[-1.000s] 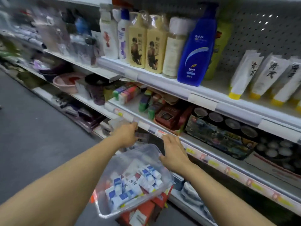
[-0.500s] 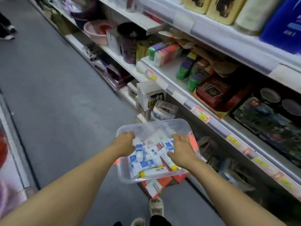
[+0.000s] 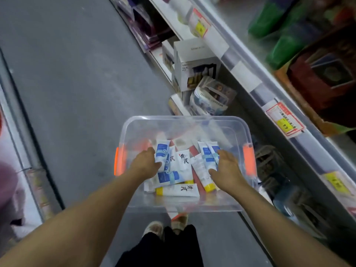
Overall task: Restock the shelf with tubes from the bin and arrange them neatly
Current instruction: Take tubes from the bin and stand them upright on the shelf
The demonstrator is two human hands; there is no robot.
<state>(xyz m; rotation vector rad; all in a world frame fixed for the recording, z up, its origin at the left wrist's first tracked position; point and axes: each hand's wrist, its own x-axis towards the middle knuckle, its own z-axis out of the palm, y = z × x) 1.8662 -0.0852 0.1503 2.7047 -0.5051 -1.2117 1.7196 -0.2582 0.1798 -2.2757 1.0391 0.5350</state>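
A clear plastic bin [image 3: 185, 118] with orange handles sits low in front of me, beside the shelving. Inside lie several tubes: white ones with blue labels [image 3: 161, 153] and white ones with yellow caps and black characters [image 3: 178, 190]. My left hand [image 3: 144, 164] is inside the bin at its left, fingers curled against a blue-labelled tube; whether it grips the tube is unclear. My right hand [image 3: 225, 170] is inside at the right, fingers spread over other blue-labelled tubes [image 3: 208, 155], holding nothing.
A shelf edge [image 3: 240, 60] with price tags [image 3: 284, 120] runs diagonally on the right, green and red goods above it. White boxes [image 3: 194, 60] and packets stand on the lowest shelf beyond the bin. Grey aisle floor [image 3: 77, 83] lies to the left. My feet [image 3: 154, 228] are below the bin.
My view has tilted down from the shelf to the bin. Both hands left the bin's rim and went inside onto the tubes.
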